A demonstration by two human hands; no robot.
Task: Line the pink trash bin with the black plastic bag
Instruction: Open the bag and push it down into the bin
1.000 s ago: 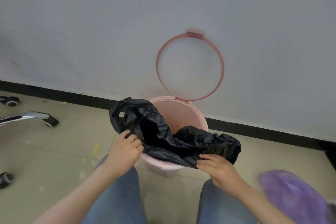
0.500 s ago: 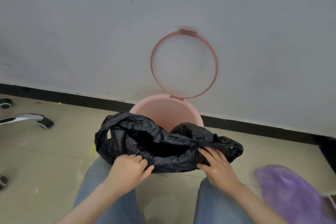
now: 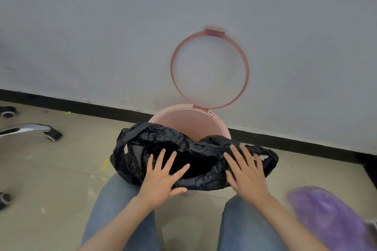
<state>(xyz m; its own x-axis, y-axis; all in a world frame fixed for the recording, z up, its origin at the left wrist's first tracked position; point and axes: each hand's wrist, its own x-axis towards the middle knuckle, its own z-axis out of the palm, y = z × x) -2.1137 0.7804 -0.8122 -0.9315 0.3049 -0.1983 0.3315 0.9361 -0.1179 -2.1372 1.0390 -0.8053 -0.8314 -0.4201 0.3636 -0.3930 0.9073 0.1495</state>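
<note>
A seated person spreads a black plastic bag (image 3: 193, 157) over the near side of a pink trash bin (image 3: 195, 122) standing against a wall (image 3: 102, 26). Both hands lie flat with fingers splayed, gripping nothing: the left hand (image 3: 163, 177) presses the bag's near edge, the right hand (image 3: 247, 171) rests on its crumpled right side. The hands sit apart, with the bag's dark mouth between them. The bag is draped across the bin's near rim, its bulk bunched outside, and the far pink interior beyond the fingers is bare. The bin's ring-shaped lid frame (image 3: 210, 69) stands raised against the wall, beyond both hands. A purple object (image 3: 326, 214), blurred, lies on the floor (image 3: 51, 169) to the right of the right hand; a chair base (image 3: 30, 130) shows far to the left. The step in hand appears to be opening and seating the bag. The next move likely calls for pushing its body down inside and folding the mouth over the whole rim.
</note>
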